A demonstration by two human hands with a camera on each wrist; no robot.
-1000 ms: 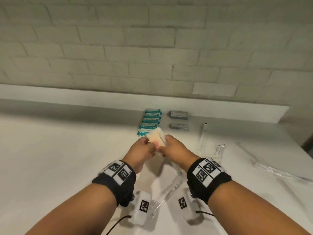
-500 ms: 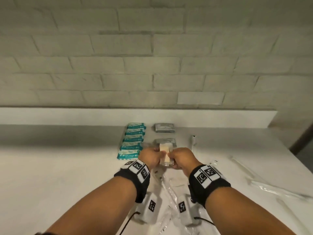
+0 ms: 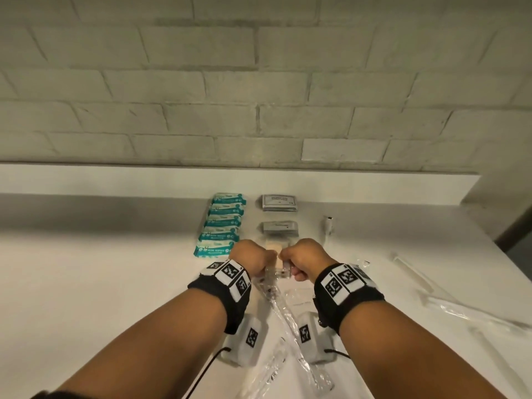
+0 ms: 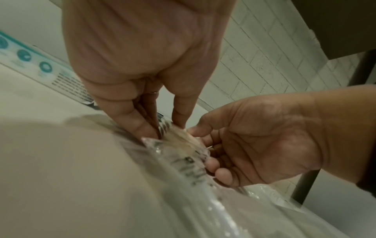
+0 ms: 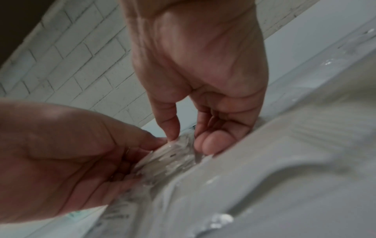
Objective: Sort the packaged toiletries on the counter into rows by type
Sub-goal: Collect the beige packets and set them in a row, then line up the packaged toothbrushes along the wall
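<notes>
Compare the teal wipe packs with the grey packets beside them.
The teal wipe packs form a tight overlapping row of about five; the grey packets number two, with a gap between. The wipe packs are teal and white with printing; the grey packets are plain silver-grey. Both kinds lie flat on the counter near the wall.

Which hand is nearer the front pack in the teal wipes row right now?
Left. The left hand sits just right of the front teal wipes pack, nearly touching it; the right hand is farther right, both pinching the clear-wrapped packet.
</notes>
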